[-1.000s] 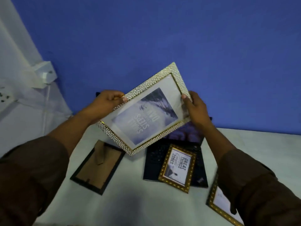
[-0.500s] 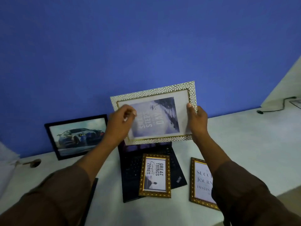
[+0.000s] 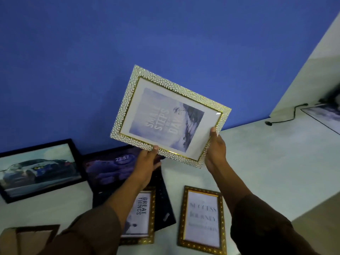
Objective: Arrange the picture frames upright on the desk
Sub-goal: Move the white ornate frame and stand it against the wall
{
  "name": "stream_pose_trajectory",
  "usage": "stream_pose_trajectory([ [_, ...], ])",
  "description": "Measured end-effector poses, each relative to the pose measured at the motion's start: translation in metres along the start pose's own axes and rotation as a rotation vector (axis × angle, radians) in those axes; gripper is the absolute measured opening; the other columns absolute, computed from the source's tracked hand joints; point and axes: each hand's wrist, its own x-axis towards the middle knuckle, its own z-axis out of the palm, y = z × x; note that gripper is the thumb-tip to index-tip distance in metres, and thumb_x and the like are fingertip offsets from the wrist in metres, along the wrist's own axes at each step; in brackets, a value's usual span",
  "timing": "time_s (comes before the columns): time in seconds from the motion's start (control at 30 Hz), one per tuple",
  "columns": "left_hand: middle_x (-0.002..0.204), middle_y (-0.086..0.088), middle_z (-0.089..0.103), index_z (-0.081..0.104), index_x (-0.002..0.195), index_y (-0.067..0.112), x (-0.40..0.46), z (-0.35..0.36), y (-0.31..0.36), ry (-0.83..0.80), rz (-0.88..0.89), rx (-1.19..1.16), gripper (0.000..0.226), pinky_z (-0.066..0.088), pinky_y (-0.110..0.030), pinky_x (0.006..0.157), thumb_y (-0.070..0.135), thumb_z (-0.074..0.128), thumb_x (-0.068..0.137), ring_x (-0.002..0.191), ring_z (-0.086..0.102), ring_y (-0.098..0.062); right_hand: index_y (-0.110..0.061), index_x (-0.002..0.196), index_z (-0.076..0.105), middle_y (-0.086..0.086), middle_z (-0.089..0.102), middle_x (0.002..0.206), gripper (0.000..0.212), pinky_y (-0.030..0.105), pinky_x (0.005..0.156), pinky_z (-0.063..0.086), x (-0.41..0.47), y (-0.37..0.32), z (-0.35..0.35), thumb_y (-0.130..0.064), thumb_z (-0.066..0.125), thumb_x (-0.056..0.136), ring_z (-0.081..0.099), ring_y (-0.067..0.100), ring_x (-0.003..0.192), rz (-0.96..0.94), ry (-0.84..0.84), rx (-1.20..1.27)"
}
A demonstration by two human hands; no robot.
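Nearest, bottom left: a brown frame lying back-side up [image 3: 35, 234], cut off by the picture edge and part hidden by the left sleeve, so still flat. Just beyond, two ornate gold-bordered frames lie face up on the pale desk [image 3: 276, 172]: the "GREAT THINGS" gold frame [image 3: 141, 218] rests partly on the keyboard of an open black laptop [image 3: 114, 173], its left side hidden by the left forearm; the "SUCCESS" gold frame [image 3: 202, 219] lies just right of it, on bare desk. Above those, both hands hold the white pebble-textured frame with gold inner trim [image 3: 169, 116] in the air, tilted, print reading sideways ("SMALL STEPS ... DAY", middle word illegible). Left hand [image 3: 145, 166] pinches its near edge, thumb on the face; right hand [image 3: 216, 151] grips the near right corner, thumb on the glass. Both are closed on the frame, which touches nothing else. Far left, a black-framed car photo [image 3: 36, 170] already stands propped at the blue wall [image 3: 165, 43]. Judgement: step in hand is orienting the white frame before placing it; one frame done, three still flat. Next move needs it rotated to reading orientation, back stand opened, then set down on free desk right of the laptop. The stand can't be seen from here. Far right, a cable and another print's edge, cropped.
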Motion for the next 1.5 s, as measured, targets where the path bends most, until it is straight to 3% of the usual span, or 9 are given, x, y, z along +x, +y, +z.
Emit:
stream_pose_trajectory([
  [0.1,0.103,-0.002,0.071,0.063,0.112,0.016,0.022,0.034,0.0,-0.055,0.087,-0.294,0.016,0.051,-0.041,0.089,0.01,0.055,0.1,0.093,0.063,-0.02,-0.017,0.121,0.065,0.008,0.075,0.117,0.026,0.046,0.093,0.057,0.038,-0.009,-0.026,-0.032,0.056,0.101,0.071,0.028,0.108,0.067,-0.123,0.104],
  [0.3,0.112,-0.009,0.068,0.058,0.122,0.007,0.055,0.073,0.0,-0.019,0.08,-0.233,0.024,0.059,-0.032,0.072,0.003,0.051,0.1,0.097,0.066,-0.023,-0.016,0.127,0.061,0.005,0.072,0.114,0.03,0.04,0.085,0.056,0.13,-0.052,-0.083,-0.023,0.062,0.098,0.068,0.026,0.104,0.119,-0.202,0.095],
  [0.47,0.108,-0.007,0.071,0.059,0.112,0.009,0.074,0.09,0.014,-0.008,0.079,-0.042,0.014,0.06,-0.04,0.086,0.005,0.054,0.099,0.098,0.068,-0.025,-0.015,0.091,0.07,0.004,0.066,0.087,0.017,0.039,0.077,0.052,0.19,-0.074,-0.107,-0.029,0.062,0.098,0.06,0.017,0.082,-0.094,-0.409,-0.447],
  [0.57,0.114,-0.012,0.069,0.06,0.117,0.008,0.089,0.097,0.027,0.014,0.072,0.102,0.021,0.055,-0.053,0.095,0.014,0.061,0.097,0.107,0.066,-0.029,-0.014,0.101,0.072,0.003,0.074,0.096,0.02,0.037,0.082,0.052,0.212,-0.069,-0.113,-0.027,0.056,0.101,0.065,0.017,0.086,-0.21,-0.564,-0.72],
  [0.77,0.122,-0.002,0.069,0.058,0.125,0.019,0.116,0.107,0.039,0.038,0.057,0.34,0.023,0.055,-0.045,0.094,0.017,0.052,0.103,0.109,0.067,-0.024,-0.009,0.123,0.064,0.005,0.069,0.119,0.024,0.029,0.088,0.048,0.24,-0.047,-0.107,-0.017,0.052,0.103,0.064,0.022,0.105,-0.24,-0.709,-0.988],
  [0.97,0.133,-0.012,0.061,0.051,0.122,0.022,0.15,0.105,0.022,0.072,-0.065,0.579,0.019,0.052,-0.05,0.099,0.016,0.048,0.104,0.118,0.06,-0.03,-0.018,0.113,0.058,0.008,0.075,0.108,0.027,0.048,0.088,0.056,0.275,-0.006,-0.101,-0.025,0.068,0.089,0.07,0.033,0.101,-0.262,-0.767,-1.294],
  [1.1,0.13,-0.014,0.061,0.053,0.124,0.021,0.171,0.102,0.003,0.129,-0.068,0.754,0.023,0.048,-0.058,0.102,0.016,0.047,0.102,0.119,0.059,-0.035,-0.015,0.131,0.055,0.013,0.068,0.13,0.04,0.047,0.098,0.052,0.28,0.021,-0.089,-0.02,0.065,0.093,0.063,0.04,0.117,-0.291,-0.775,-1.392],
  [1.33,0.147,-0.016,0.051,0.042,0.145,0.009,0.203,0.104,-0.02,0.262,-0.126,0.944,0.042,0.039,-0.042,0.109,0.015,0.047,0.103,0.134,0.048,-0.038,-0.014,0.136,0.052,0.016,0.066,0.133,0.038,0.047,0.1,0.052,0.301,0.062,-0.075,-0.019,0.057,0.099,0.064,0.041,0.117,-0.209,-0.76,-1.408],
  [1.5,0.134,-0.023,0.057,0.045,0.131,0.0,0.224,0.106,-0.029,0.359,-0.184,0.991,0.033,0.044,-0.041,0.096,0.018,0.046,0.104,0.124,0.055,-0.043,-0.015,0.132,0.053,0.016,0.067,0.131,0.034,0.05,0.099,0.053,0.318,0.078,-0.07,-0.019,0.057,0.099,0.065,0.041,0.114,-0.153,-0.736,-1.391],
])
